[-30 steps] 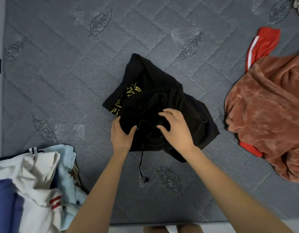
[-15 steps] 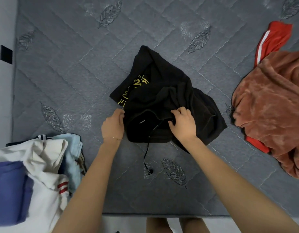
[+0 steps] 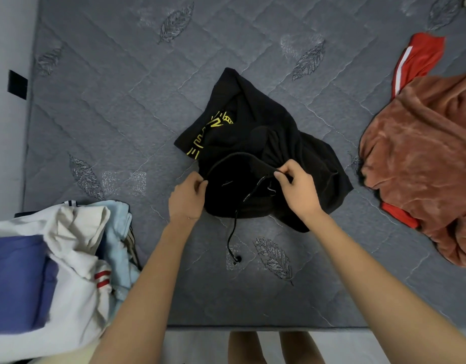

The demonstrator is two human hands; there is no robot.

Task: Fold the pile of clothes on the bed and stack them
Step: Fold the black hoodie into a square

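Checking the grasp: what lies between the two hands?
Head view: an edge of the black garment, with its drawstring; left hand and right hand pinch it.

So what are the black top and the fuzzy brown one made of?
The black top looks like thick matte fleece or sweatshirt knit: dull, soft bulky folds. The brown garment looks like plush velour or fleece: its nap shows shiny, streaky patches.
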